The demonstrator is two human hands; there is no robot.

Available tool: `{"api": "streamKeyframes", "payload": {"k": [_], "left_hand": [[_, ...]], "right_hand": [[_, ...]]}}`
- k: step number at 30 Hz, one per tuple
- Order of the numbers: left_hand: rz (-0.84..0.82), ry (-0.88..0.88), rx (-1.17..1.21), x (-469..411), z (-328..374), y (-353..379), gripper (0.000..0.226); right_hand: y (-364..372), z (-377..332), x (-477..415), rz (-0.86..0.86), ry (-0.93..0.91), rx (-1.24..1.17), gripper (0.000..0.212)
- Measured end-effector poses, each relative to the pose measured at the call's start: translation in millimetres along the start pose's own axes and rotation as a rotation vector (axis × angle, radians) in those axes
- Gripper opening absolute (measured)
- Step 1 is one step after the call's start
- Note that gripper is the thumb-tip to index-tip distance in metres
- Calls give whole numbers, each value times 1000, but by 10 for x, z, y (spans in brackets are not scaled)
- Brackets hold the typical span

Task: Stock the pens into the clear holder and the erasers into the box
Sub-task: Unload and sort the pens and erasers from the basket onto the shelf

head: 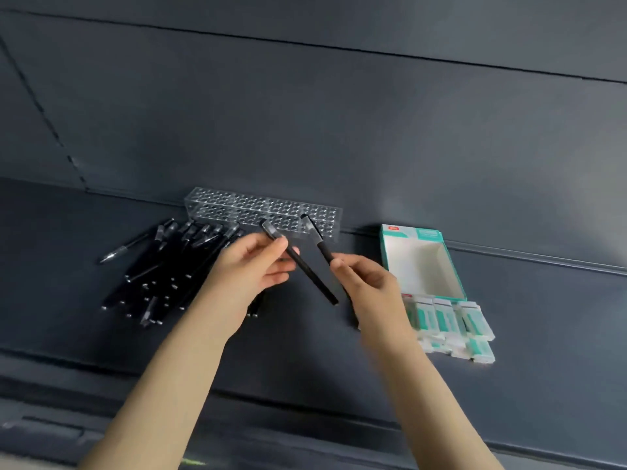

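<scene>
Black barrels in both grips — our left hand pinches one pen, our right hand a second pen, just short of the clear holder at twelve o'clock. We judge pen-stocking barely begun; next, each tip must meet a hole.

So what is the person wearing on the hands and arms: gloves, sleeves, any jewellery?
Nothing that shows. The left hand and right hand are bare, with no gloves and no ring visible. The left forearm and right forearm are uncovered down to the picture's lower edge: no sleeve, watch or bracelet. The right hand is slightly blurred.
</scene>
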State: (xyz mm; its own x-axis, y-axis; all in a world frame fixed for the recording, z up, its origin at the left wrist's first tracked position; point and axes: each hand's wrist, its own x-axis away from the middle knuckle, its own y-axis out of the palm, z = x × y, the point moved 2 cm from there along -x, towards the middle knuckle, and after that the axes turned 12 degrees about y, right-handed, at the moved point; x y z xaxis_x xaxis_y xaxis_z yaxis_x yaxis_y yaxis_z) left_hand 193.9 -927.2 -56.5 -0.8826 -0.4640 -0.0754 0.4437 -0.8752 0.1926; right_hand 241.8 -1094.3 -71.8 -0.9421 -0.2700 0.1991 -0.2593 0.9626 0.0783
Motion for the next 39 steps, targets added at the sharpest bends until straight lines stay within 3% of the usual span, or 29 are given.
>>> {"api": "streamKeyframes", "payload": {"k": [4, 11, 17, 26, 32, 35, 39], "left_hand": [[86, 85, -229, -288, 134, -850, 10], [-124, 184, -866, -839, 163, -1656, 13], [-199, 322, -971, -1000, 12, -1698, 24], [-223, 419, -1124, -998, 1, -1773, 23], [-200, 624, -1367, -975, 303, -2203, 28], [-77, 720, -1544, -1012, 590, -2711, 34], [74, 708, -1650, -1009, 1074, -3586, 41]], "right_hand": [[602, 58, -157, 16, 64, 185, 12], [1498, 235, -409, 188, 41, 533, 8], [1774, 310, -417, 356, -16, 738, 20], [1747, 232, -411, 391, -130, 844, 29], [2065, -174, -547, 257, -311, 944, 30], [2557, -445, -670, 159, -434, 960, 35], [3504, -729, -676, 42, -584, 947, 39]]}}
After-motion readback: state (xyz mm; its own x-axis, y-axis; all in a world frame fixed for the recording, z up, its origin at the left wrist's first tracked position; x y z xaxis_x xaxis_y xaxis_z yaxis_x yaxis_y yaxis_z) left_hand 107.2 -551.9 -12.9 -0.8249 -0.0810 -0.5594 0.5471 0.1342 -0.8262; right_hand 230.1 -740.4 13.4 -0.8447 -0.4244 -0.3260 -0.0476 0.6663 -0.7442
